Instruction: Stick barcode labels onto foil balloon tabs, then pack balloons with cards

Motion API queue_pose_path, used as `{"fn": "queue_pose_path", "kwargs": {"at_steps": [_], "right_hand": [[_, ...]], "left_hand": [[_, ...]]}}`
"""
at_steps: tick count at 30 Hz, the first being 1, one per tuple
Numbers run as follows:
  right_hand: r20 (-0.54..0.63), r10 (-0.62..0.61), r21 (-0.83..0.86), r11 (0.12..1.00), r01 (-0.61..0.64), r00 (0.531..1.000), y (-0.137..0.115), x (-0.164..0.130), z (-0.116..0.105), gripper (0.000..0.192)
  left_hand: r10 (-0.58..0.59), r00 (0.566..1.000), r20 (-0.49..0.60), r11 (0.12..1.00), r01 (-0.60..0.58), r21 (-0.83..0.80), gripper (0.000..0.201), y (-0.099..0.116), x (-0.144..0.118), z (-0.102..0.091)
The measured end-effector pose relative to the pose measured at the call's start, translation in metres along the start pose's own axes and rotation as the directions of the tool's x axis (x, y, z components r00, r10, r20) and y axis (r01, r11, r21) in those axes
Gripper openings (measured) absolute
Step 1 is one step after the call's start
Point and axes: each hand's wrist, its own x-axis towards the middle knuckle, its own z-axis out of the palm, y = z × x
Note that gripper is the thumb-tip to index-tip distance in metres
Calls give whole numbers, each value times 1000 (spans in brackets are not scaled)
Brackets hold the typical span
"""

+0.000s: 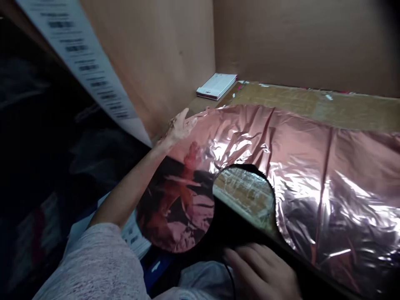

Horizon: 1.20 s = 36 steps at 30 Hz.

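A large shiny rose-gold foil sheet [306, 166] lies crinkled over the worktable, with a round hole [246, 196] cut out near its front edge. My left hand [181, 127] reaches out to the sheet's far left corner, fingers spread flat on the foil beside the wooden side wall. My right hand [262, 271] is low at the table's front edge, fingers curled loosely, just below the hole. It seems to rest on dark fabric; I cannot tell whether it grips anything.
A small white booklet [217, 85] lies in the back corner. Brown wooden walls [162, 54] close off the left and back. A printed paper sheet with barcodes [90, 71] hangs at the upper left. The table's cardboard-like surface [312, 104] shows behind the foil.
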Motion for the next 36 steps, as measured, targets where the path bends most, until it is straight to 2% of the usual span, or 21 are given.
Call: {"fn": "queue_pose_path", "kwargs": {"at_steps": [2, 5, 7, 10, 11, 13, 15, 18, 21, 23, 25, 27, 28, 30, 32, 34, 36], "right_hand": [[91, -154, -12, 988, 156, 984, -21, 25, 47, 28], [223, -264, -170, 937, 304, 939, -46, 43, 99, 36], [326, -287, -263, 888, 378, 901, -56, 44, 114, 35], [528, -213, -253, 884, 392, 822, -62, 50, 114, 31], [594, -148, -202, 924, 324, 791, -62, 56, 111, 29], [705, 4, -85, 993, 78, 710, -58, 75, 104, 21], [758, 116, -18, 988, -157, 642, -50, 97, 98, 13], [777, 167, 18, 958, -285, 607, -34, 122, 93, 16], [791, 197, 126, 873, -471, 579, -23, 133, 93, 16], [783, 232, 181, 803, -568, 577, -20, 136, 95, 16], [759, 278, 186, 774, -606, 588, -16, 140, 98, 19], [720, 328, 197, 749, -633, 611, -12, 146, 101, 24], [701, 338, 201, 751, -629, 628, -11, 150, 102, 27], [668, 323, 204, 787, -582, 671, -10, 161, 102, 30], [622, 285, 200, 843, -500, 729, -11, 178, 100, 26], [561, 271, 185, 880, -438, 782, -8, 201, 91, 20], [454, 311, 197, 879, -434, 835, 8, 224, 73, 22]], "left_hand": [[-83, 996, -26, 994, 81, -68, 58, -11, -59, -27], [-214, 976, -50, 957, 199, -210, 46, -25, -137, -54], [-300, 953, -38, 912, 275, -304, 44, -33, -179, -63], [-377, 926, -26, 849, 334, -410, 45, -41, -225, -67], [-383, 923, -22, 839, 338, -426, 44, -42, -236, -67], [-377, 926, -4, 831, 337, -442, 44, -41, -253, -66], [-366, 931, 16, 825, 332, -457, 43, -38, -265, -65], [-348, 938, -9, 844, 309, -439, 38, -29, -277, -63], [-257, 958, -129, 925, 205, -321, 27, -12, -284, -62], [-89, 961, -260, 986, 49, -158, 18, 2, -290, -60], [167, 937, -307, 986, -162, 40, 9, 16, -298, -56], [382, 902, -202, 919, -346, 191, 11, 25, -310, -48], [427, 898, -107, 888, -394, 237, 16, 27, -318, -43], [385, 920, 74, 869, -389, 308, 30, 28, -335, -30], [259, 946, 197, 876, -316, 364, 43, 24, -352, -18], [171, 945, 278, 882, -273, 385, 54, 19, -366, -9], [124, 941, 315, 891, -245, 382, 65, 15, -373, -8]]}}
